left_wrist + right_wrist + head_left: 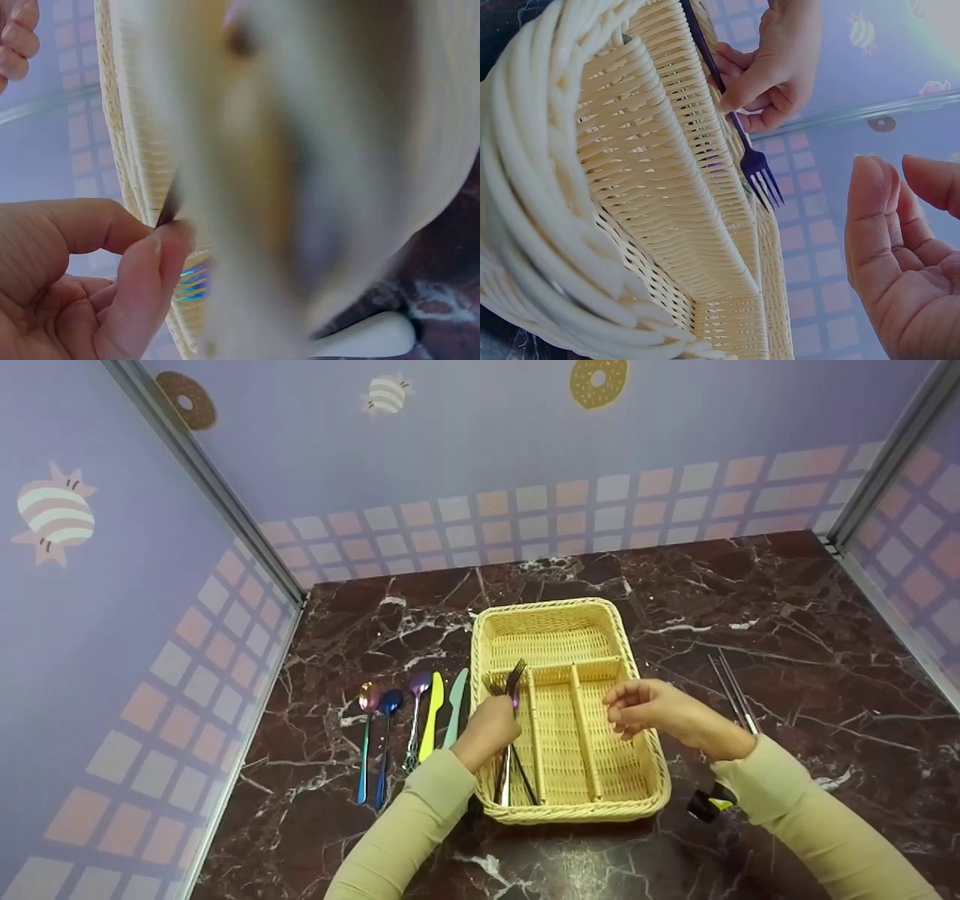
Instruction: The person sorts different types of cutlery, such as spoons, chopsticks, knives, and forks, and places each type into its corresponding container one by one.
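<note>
My left hand (489,729) pinches a dark purple fork (759,171) by its handle, tines pointing away, above the left compartment of a cream wicker cutlery basket (574,814). Below that hand, cutlery handles (507,781) lie inside this compartment. Rainbow fork tines (193,282) show beneath the fingers in the left wrist view. My right hand (651,711) hovers over the basket's right side, fingers loosely bent and holding nothing. No cutlery shows in the middle, right and far compartments. In the left wrist view the basket rim is blurred and hides part of the inside.
Left of the basket lie several utensils: a rainbow spoon (367,699), a blue spoon (390,703), a purple spoon (419,684), a yellow knife (433,709) and a pale green knife (457,701). Metal chopsticks (730,688) lie right. Patterned panels (525,450) enclose the marble table (810,660).
</note>
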`<action>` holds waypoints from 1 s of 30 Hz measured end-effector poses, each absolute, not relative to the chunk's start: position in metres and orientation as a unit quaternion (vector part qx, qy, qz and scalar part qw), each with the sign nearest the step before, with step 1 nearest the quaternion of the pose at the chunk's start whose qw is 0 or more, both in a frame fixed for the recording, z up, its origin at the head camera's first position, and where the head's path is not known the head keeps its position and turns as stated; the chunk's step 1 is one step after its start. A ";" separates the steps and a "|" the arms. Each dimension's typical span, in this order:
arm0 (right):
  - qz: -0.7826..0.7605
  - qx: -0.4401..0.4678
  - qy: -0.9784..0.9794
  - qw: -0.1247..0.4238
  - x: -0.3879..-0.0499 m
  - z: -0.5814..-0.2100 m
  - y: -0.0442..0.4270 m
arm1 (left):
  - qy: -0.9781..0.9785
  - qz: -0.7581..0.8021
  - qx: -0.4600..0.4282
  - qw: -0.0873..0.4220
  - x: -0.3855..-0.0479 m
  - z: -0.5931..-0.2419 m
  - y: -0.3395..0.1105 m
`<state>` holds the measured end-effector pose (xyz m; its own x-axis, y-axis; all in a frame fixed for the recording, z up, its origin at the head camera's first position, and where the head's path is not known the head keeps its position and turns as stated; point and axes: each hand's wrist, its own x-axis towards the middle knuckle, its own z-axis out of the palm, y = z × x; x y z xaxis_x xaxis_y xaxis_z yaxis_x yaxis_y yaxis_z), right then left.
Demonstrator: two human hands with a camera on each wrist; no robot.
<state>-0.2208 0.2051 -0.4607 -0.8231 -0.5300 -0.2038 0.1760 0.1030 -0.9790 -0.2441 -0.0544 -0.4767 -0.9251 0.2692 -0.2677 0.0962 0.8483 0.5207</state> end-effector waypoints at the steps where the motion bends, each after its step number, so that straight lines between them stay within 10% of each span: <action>1: -0.657 -0.129 0.692 0.268 -0.221 -0.460 0.205 | 0.946 0.256 0.101 0.171 -0.244 -0.476 -0.054; 30: -0.653 -0.136 0.688 0.285 -0.221 -0.459 0.203 | 0.856 0.424 0.006 0.295 -0.250 -0.489 -0.070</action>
<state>-0.2207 0.2029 -0.4589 -0.8002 -0.5602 -0.2143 0.1844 0.1102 -0.9766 -0.2501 -0.0704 -0.4888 -0.8255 0.2614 -0.5003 -0.2396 0.6402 0.7299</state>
